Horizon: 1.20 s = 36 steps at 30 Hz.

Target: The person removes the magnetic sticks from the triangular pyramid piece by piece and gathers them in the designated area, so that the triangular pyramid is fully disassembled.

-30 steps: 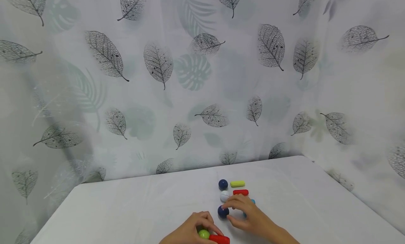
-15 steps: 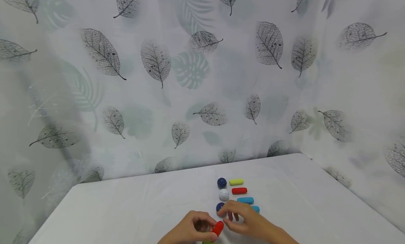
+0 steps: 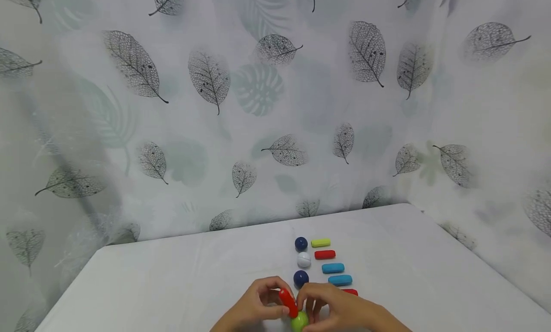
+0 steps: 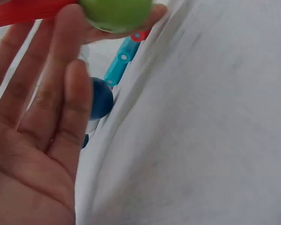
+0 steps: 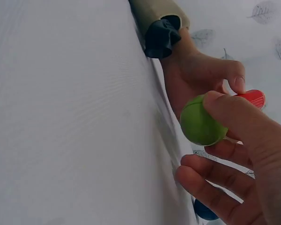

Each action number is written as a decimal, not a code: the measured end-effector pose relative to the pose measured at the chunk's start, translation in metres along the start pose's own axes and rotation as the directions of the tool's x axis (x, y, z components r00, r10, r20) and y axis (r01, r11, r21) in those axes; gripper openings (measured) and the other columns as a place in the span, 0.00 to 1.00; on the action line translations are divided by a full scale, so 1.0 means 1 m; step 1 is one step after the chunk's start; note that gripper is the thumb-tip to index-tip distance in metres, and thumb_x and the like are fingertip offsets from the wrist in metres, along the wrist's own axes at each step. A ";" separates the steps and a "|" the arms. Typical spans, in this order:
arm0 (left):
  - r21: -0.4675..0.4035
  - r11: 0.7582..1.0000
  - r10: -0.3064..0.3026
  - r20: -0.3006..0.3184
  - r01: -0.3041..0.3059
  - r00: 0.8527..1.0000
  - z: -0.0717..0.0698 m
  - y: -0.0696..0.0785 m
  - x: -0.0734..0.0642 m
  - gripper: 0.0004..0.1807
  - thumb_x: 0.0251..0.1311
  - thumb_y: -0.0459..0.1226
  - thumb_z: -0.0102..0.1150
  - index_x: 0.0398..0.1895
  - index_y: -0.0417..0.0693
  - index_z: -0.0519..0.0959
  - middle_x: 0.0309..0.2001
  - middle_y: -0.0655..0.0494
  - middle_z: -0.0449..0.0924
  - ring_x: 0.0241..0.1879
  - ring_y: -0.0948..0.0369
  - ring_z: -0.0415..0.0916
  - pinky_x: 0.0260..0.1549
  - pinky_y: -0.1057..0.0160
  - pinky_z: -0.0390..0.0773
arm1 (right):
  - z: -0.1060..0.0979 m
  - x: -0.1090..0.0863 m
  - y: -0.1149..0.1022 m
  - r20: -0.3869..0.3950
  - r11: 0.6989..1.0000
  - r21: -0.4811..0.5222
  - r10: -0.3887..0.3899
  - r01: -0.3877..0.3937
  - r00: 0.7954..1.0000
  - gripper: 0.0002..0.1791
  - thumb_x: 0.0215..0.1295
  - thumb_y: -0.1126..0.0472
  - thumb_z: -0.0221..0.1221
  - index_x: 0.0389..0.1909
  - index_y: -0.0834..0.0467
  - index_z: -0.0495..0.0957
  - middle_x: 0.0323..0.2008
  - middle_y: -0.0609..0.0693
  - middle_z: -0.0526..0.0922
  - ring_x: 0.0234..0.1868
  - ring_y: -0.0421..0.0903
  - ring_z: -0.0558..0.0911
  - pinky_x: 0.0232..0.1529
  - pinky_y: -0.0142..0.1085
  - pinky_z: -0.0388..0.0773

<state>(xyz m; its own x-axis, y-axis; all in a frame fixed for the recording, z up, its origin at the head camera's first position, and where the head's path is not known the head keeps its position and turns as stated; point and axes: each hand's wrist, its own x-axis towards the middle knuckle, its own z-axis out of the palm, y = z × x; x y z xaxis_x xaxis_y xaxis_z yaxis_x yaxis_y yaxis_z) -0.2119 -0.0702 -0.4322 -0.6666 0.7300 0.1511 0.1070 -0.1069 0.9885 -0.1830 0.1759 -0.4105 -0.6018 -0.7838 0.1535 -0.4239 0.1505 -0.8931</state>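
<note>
My left hand (image 3: 256, 301) pinches a red rod (image 3: 288, 302), held tilted with its upper end leaning left. At its lower end a green ball (image 3: 300, 321) touches the rod; whether the two are joined I cannot tell. Thumb and forefinger of my right hand (image 3: 337, 305) pinch that ball, as the right wrist view shows with the green ball (image 5: 196, 124) in front of the red rod (image 5: 254, 97). In the left wrist view the green ball (image 4: 117, 13) is beside the red rod (image 4: 28, 11). A dark blue ball (image 3: 301, 279) lies just beyond the hands.
On the white table (image 3: 172, 279), a white ball (image 3: 303, 260) and another dark blue ball (image 3: 301, 244) continue the column. Right of them lie a yellow rod (image 3: 320, 243), a red rod (image 3: 325, 254), two blue rods (image 3: 333, 268) and a partly hidden red rod (image 3: 350, 292). A leaf-print curtain (image 3: 258, 131) hangs behind.
My left hand has raised the red rod from lying flat to tilted up. The right hand has moved from the near dark blue ball down to the green ball and now pinches it.
</note>
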 end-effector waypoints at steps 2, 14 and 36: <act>0.010 1.000 -0.026 0.014 0.026 1.000 0.000 0.001 0.001 0.20 0.61 0.33 0.60 0.49 0.25 0.71 0.39 0.60 0.79 0.39 0.66 0.81 0.47 0.66 0.79 | 0.000 0.001 -0.001 0.022 1.000 0.009 0.022 -0.022 1.000 0.13 0.67 0.60 0.61 0.48 0.60 0.74 0.41 0.50 0.81 0.41 0.34 0.81 0.45 0.31 0.80; 0.019 0.997 -0.080 0.050 0.079 0.996 0.001 -0.004 0.003 0.20 0.60 0.34 0.60 0.50 0.27 0.71 0.37 0.62 0.82 0.30 0.69 0.78 0.33 0.72 0.79 | 0.005 -0.002 -0.012 -0.007 0.968 -0.075 0.239 -0.239 0.971 0.12 0.62 0.51 0.66 0.44 0.47 0.79 0.36 0.37 0.79 0.41 0.33 0.77 0.40 0.26 0.77; 0.127 0.985 -0.136 0.129 0.119 0.982 0.005 -0.004 0.003 0.15 0.62 0.34 0.59 0.47 0.30 0.76 0.37 0.41 0.80 0.33 0.71 0.76 0.40 0.73 0.78 | 0.002 -0.003 -0.023 -0.016 0.948 -0.211 0.240 -0.238 0.971 0.13 0.59 0.48 0.67 0.41 0.46 0.76 0.31 0.35 0.74 0.37 0.31 0.73 0.37 0.26 0.74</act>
<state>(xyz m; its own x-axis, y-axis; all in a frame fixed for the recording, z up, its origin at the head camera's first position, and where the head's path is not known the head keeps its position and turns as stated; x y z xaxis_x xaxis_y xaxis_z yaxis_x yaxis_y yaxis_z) -0.2107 -0.0646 -0.4360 -0.5742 0.8186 0.0134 0.1194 0.0676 0.9905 -0.1704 0.1732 -0.3913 -0.6963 -0.7153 -0.0587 -0.4015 0.4561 -0.7942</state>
